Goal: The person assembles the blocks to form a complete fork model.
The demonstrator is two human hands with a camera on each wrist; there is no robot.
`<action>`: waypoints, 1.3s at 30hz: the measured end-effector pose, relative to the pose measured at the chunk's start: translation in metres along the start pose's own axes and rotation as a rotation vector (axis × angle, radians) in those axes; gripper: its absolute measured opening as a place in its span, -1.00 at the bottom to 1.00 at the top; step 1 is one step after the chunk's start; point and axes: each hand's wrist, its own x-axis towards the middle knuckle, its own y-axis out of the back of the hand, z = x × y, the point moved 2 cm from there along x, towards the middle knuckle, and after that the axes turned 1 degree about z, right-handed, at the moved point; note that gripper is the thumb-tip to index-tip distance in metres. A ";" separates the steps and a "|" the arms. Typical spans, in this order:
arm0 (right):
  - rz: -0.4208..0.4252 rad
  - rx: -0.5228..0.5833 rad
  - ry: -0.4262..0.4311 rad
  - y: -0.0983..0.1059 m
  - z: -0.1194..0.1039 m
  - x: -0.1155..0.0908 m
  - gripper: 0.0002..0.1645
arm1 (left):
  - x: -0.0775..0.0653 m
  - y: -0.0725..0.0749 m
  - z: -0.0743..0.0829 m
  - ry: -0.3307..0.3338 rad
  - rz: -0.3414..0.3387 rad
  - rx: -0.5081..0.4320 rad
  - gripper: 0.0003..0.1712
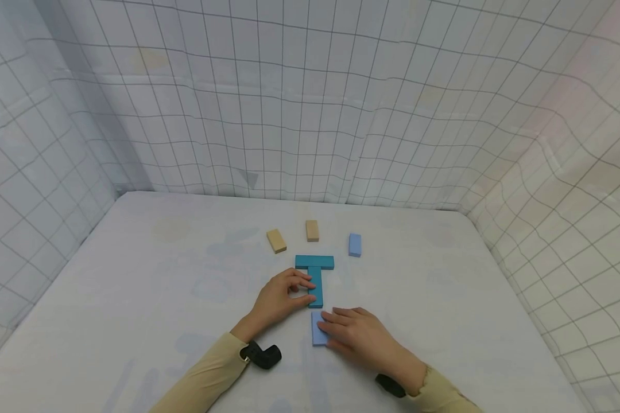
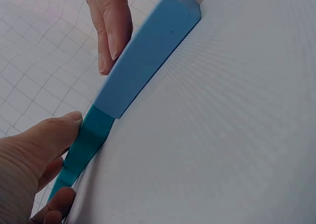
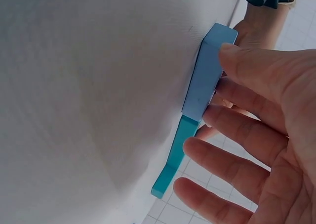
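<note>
My left hand (image 1: 281, 293) holds the upright teal block (image 1: 315, 292) of a T shape, its fingers bent and thumb near the block's lower end. Across the top of that block lies a second teal block (image 1: 314, 262), touching it. My right hand (image 1: 364, 338) grips a light blue block (image 1: 317, 335) just below the T, thumb at its near end and fingertips along its right side and top. From the left wrist view, the light blue block (image 2: 148, 56) appears end to end with the teal one (image 2: 91, 132); the head view shows a small gap between them.
Two tan blocks, one slanted (image 1: 276, 241) and one straighter (image 1: 312, 230), lie beyond the T. To its upper right is another small blue block (image 1: 355, 245). White cloth covers the table (image 1: 434, 298), and grid-patterned curtains (image 1: 310, 103) enclose its back and sides.
</note>
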 end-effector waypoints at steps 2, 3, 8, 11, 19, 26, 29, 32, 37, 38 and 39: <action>-0.001 -0.006 -0.008 0.000 -0.001 0.001 -0.53 | 0.000 0.000 0.000 -0.003 0.002 0.003 -0.73; 0.000 -0.008 -0.012 0.000 -0.001 0.002 -0.53 | 0.000 0.000 0.000 -0.006 0.003 0.003 -0.73; 0.009 -0.019 -0.024 -0.001 -0.002 0.004 -0.54 | 0.000 0.000 0.000 -0.013 0.004 0.008 -0.73; 0.015 -0.021 -0.029 -0.001 -0.003 0.005 -0.54 | 0.000 0.001 0.001 -0.012 0.001 0.004 -0.73; 0.014 -0.028 -0.043 -0.002 -0.003 0.008 -0.54 | 0.000 0.002 0.002 0.003 -0.006 -0.013 -0.73; 0.032 -0.034 -0.052 -0.002 -0.004 0.009 -0.55 | 0.000 0.001 0.002 0.003 -0.005 -0.012 -0.72; 0.032 -0.034 -0.059 -0.001 -0.005 0.009 -0.55 | 0.000 0.001 0.002 0.003 -0.005 -0.011 -0.73; 0.030 -0.033 -0.065 -0.001 -0.005 0.009 -0.55 | 0.000 0.002 0.003 0.006 -0.009 -0.012 -0.73; 0.027 -0.029 -0.071 -0.001 -0.004 0.009 -0.55 | 0.000 0.002 0.004 0.006 -0.011 -0.014 -0.72; 0.028 -0.030 -0.071 -0.001 -0.004 0.009 -0.54 | 0.000 0.002 0.004 0.006 -0.010 -0.015 -0.73; 0.029 -0.030 -0.070 -0.002 -0.004 0.009 -0.54 | -0.001 0.002 0.003 0.005 -0.009 -0.014 -0.73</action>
